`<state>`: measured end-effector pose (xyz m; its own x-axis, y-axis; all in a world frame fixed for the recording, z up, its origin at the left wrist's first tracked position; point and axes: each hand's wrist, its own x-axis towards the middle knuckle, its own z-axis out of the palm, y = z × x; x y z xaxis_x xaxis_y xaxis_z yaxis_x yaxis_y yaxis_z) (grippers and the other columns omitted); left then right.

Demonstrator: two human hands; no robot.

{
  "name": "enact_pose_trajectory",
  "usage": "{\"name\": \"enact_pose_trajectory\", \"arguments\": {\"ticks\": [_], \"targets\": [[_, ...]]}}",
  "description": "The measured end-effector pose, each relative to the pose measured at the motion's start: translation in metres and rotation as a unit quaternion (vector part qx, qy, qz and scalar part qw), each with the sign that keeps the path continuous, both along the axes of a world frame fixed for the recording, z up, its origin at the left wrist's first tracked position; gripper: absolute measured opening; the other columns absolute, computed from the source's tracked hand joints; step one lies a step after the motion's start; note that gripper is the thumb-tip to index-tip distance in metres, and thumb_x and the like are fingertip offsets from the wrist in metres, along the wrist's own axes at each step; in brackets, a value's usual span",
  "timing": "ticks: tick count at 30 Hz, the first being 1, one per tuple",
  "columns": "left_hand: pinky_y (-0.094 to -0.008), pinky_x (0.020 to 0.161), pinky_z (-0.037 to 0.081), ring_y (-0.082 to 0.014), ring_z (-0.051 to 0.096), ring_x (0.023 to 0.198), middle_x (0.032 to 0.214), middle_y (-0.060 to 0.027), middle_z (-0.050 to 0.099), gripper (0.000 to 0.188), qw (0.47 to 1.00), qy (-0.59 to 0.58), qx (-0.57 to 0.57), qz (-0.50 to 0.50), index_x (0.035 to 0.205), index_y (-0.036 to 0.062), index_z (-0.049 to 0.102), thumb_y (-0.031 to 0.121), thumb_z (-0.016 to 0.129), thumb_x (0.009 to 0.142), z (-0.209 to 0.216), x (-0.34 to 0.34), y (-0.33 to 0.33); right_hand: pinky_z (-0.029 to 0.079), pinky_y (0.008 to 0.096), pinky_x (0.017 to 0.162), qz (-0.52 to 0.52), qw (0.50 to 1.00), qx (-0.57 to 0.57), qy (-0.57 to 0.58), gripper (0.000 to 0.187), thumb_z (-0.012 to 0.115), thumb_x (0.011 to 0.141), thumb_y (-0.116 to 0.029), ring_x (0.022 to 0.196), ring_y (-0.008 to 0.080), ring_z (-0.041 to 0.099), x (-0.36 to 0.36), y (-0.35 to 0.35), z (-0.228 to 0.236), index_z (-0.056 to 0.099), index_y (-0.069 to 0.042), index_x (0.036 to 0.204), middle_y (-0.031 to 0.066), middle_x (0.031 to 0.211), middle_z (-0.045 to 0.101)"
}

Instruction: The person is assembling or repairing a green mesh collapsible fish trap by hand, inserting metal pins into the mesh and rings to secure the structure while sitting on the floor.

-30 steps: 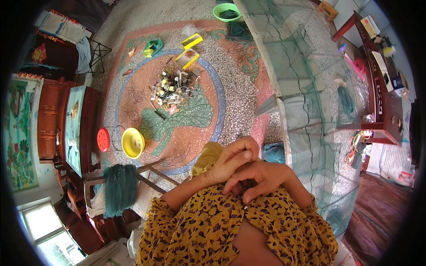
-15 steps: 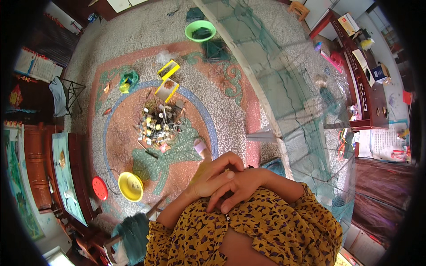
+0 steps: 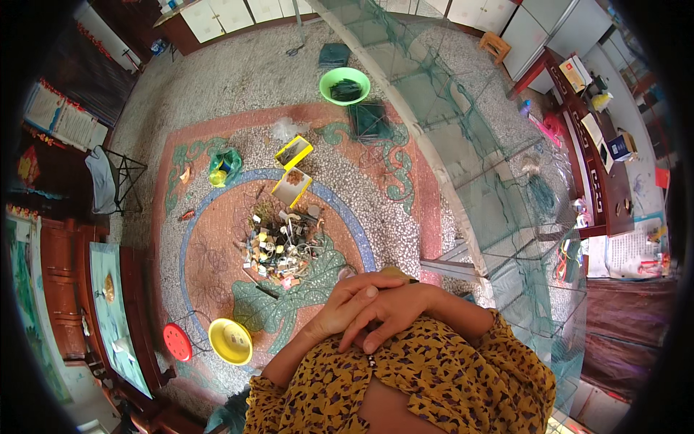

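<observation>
Hands: left hand (image 3: 352,307) overlaps right hand (image 3: 394,309), clasped at chest, grasping nothing visible | scrap pile (image 3: 283,244) ahead-left, nearer left hand

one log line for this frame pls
left hand: clasped with right hand at the chest | holding: cannot tell | nearest: pile of small parts on mosaic floor, apart

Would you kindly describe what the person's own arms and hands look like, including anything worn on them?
Both arms wear short sleeves of a mustard-yellow garment with small dark leopard-like spots; the forearms are bare below them. The left hand and right hand are bare: no gloves, and no watch or rings can be made out. Fingernails show on several fingers. A small dark bead-like button sits just below the hands.
</observation>
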<state>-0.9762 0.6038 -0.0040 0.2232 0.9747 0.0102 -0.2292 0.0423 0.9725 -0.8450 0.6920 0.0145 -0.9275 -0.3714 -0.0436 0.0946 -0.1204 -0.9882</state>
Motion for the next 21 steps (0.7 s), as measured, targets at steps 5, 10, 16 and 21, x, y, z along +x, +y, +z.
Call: {"name": "enact_pose_trajectory", "arguments": {"ticks": [5,10,16,21], "targets": [[-0.0339,0.088,0.048,-0.0236,0.061,0.099,0.107,-0.0138,0.064,0.031,0.999,-0.026,0.017,0.015,0.112,-0.0013,0.062,0.02,0.048,0.096,-0.011,-0.018,0.038,0.046,0.0218,0.069,-0.024,0.999,-0.01,0.036,0.042,0.06,0.092,-0.035,0.078,0.0083,0.056,-0.01,0.035,-0.008,0.059,-0.012,0.127,0.0004,0.086,0.062],[-0.0379,0.085,0.051,-0.0284,0.064,0.094,0.105,-0.0192,0.065,0.033,0.994,-0.029,0.049,0.097,0.105,-0.003,0.064,0.025,0.05,0.096,-0.02,-0.029,0.081,0.046,0.0228,0.07,0.009,0.999,-0.005,0.037,0.041,0.061,0.091,-0.036,0.079,0.0095,0.057,-0.028,0.091,-0.014,0.06,-0.012,0.125,0.0008,0.086,0.062],[-0.0419,0.098,0.041,-0.0294,0.055,0.109,0.114,-0.0198,0.059,0.049,0.993,0.055,0.044,0.095,0.11,-0.0021,0.063,0.04,0.043,0.095,0.007,-0.036,0.16,0.048,0.0253,0.082,0.062,0.992,0.08,0.071,0.04,0.06,0.091,-0.039,0.093,0.0126,0.062,-0.049,0.181,0.0,0.063,-0.012,0.12,0.0044,0.105,0.067],[-0.0406,0.092,0.045,-0.0293,0.059,0.102,0.107,-0.0186,0.063,0.038,0.969,0.072,0.12,0.203,0.104,-0.0024,0.064,0.032,0.05,0.095,0.003,-0.047,0.205,0.049,0.0279,0.084,0.108,0.98,0.163,0.027,0.045,0.065,0.085,-0.042,0.095,0.0183,0.064,-0.071,0.239,0.006,0.065,-0.01,0.117,0.0076,0.104,0.068]]}}
